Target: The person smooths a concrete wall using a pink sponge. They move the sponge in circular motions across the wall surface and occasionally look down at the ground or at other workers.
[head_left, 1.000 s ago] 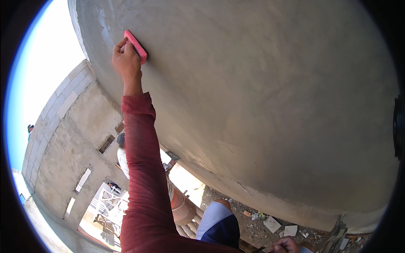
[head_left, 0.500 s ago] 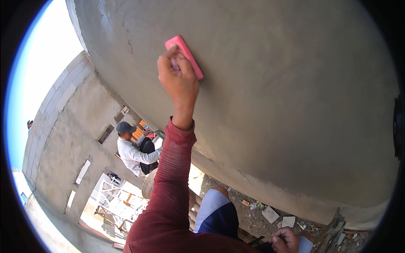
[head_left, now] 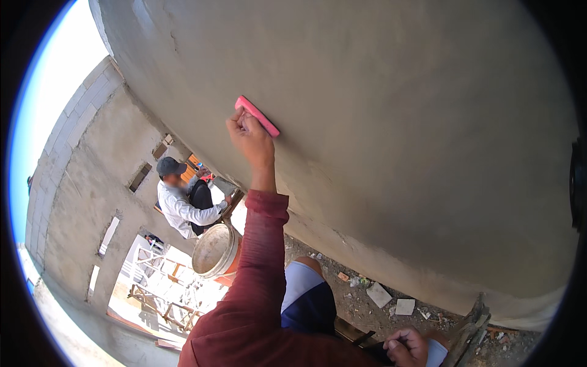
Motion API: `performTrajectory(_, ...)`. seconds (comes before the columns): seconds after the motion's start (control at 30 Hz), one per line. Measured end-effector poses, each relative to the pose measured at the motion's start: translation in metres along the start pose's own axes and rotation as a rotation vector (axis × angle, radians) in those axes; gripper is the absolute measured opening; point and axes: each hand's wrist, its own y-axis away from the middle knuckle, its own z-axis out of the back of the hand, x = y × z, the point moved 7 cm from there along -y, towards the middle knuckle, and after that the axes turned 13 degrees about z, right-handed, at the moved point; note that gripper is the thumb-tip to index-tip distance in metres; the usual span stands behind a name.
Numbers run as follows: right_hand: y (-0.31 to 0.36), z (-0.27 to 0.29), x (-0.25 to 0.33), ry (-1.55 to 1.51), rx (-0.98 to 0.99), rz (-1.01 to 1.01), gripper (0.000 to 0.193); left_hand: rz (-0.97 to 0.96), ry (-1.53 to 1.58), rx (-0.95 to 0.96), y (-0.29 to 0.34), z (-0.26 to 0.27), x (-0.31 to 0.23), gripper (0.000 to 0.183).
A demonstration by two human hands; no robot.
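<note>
Gripped by my left hand [head_left: 252,136] is a pink plastering float [head_left: 260,116], its long narrow body slanting from upper left to lower right. The float's face lies against the grey plastered wall [head_left: 397,134], and my curled fingers hide its handle. That arm reaches up in a dark red sleeve. At the lower right, my right hand [head_left: 406,345] is closed by my knee, its fingers curled inward with the thumb on top. Whatever it may hold is hidden.
A bucket [head_left: 215,252] stands left of my sleeve. Beyond it a person [head_left: 186,202] in a white shirt and cap sits by the wall. Rubble and broken tile pieces [head_left: 379,295] litter the ground. Rough planks [head_left: 471,327] lie lower right.
My left hand has drawn the float down along the wall. The view has shifted a little, and the bucket shows more beside my sleeve. My right hand stays curled near my knee.
</note>
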Motion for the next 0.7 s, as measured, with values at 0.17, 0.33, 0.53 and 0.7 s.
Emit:
performTrajectory(0.17, -0.002, -0.007, 0.006, -0.058, -0.07, -0.007, 0.009, -0.078, -0.069, 0.01, 0.016, -0.007, -0.029, 0.023)
performTrajectory(0.33, 0.001, -0.009, 0.008, -0.062, -0.04, -0.032, 0.01, 0.009, 0.015, -0.025, -0.026, 0.005, -0.021, 0.021)
performTrajectory(0.53, -0.004, -0.007, 0.006, -0.05, -0.024, 0.007, 0.011, -0.205, -0.036, 0.037, 0.034, -0.018, -0.019, 0.022)
performTrajectory(0.7, 0.009, -0.004, 0.006, -0.049, -0.018, 0.009, 0.011, 0.233, 0.189, -0.057, -0.103, 0.03, -0.008, 0.022)
